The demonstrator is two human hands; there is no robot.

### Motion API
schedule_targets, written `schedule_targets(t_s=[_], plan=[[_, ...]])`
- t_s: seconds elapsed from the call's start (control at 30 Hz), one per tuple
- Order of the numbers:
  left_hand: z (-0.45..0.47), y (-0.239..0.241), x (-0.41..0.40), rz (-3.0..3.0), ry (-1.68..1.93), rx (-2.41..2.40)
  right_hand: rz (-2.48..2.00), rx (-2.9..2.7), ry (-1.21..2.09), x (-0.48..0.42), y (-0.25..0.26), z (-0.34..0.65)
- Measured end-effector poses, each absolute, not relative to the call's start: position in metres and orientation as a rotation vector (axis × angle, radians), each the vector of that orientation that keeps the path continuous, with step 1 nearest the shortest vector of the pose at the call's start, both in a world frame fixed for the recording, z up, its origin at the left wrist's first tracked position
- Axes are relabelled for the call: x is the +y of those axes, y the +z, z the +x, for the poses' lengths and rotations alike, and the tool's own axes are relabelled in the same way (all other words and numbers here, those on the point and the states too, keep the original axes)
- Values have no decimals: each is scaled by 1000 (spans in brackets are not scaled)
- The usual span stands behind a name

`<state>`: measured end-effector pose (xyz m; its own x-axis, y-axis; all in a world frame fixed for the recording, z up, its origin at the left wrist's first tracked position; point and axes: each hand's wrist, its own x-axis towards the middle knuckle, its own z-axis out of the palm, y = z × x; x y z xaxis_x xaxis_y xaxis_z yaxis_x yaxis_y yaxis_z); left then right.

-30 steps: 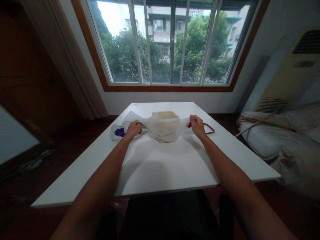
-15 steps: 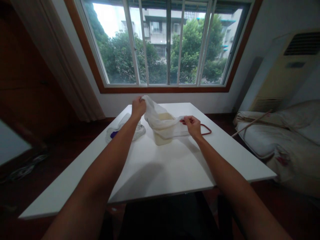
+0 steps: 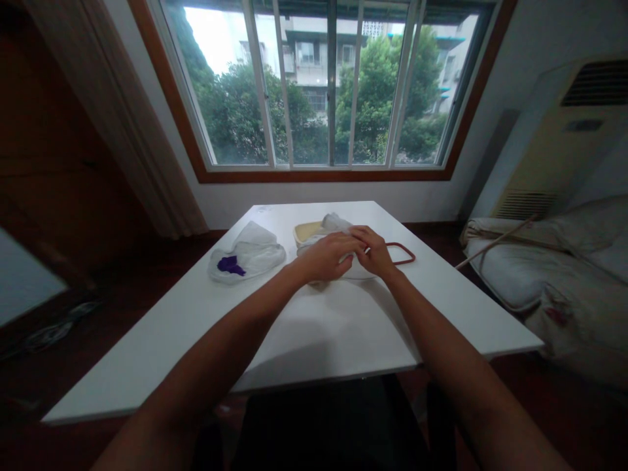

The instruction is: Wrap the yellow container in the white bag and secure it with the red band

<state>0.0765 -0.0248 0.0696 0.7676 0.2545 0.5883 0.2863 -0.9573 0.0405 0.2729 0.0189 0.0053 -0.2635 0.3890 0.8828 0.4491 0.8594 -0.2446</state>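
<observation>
My left hand (image 3: pixel 330 256) and my right hand (image 3: pixel 373 252) meet over the middle of the white table, fingers overlapping. Both are closed on a thin white plastic bag (image 3: pixel 335 221), which is bunched beneath and behind them. Just behind my left hand stands a cream plastic container (image 3: pixel 305 233); its front is mostly covered by my hand and the bag. To the right of my right hand lies a reddish-brown rounded frame (image 3: pixel 408 254), partly hidden by the hand. A second whitish bag (image 3: pixel 258 239) with a purple item (image 3: pixel 230 265) in it rests on the left.
The white table (image 3: pixel 161 353) narrows towards the window (image 3: pixel 328 98). At the right are a covered sofa (image 3: pixel 574 281) with a stick (image 3: pixel 495 242) across it and a standing air conditioner (image 3: pixel 544 137). A curtain (image 3: pixel 122 131) hangs at the left.
My left hand has come down and right to meet my right hand, drawing the bag off the container's left side. The container's rim and the second bag now show more.
</observation>
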Motion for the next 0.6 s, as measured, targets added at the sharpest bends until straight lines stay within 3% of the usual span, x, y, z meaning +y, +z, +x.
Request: schedule_targets(t_s=[0.1,0.23,0.47,0.6], plan=[[55,72,-25,-2731,-1431,-561,-678,-1835,-101,21,5,276],[15,51,10,-2252,-2028,-1068,-799,-1718,-121,31,-1,285],[-36,-33,73,-2466,-2126,-1646,-1368,-1929,331,58,-34,311],[-44,-54,77,-2721,-2066,-1656,-1401,-1561,202,61,-28,321]])
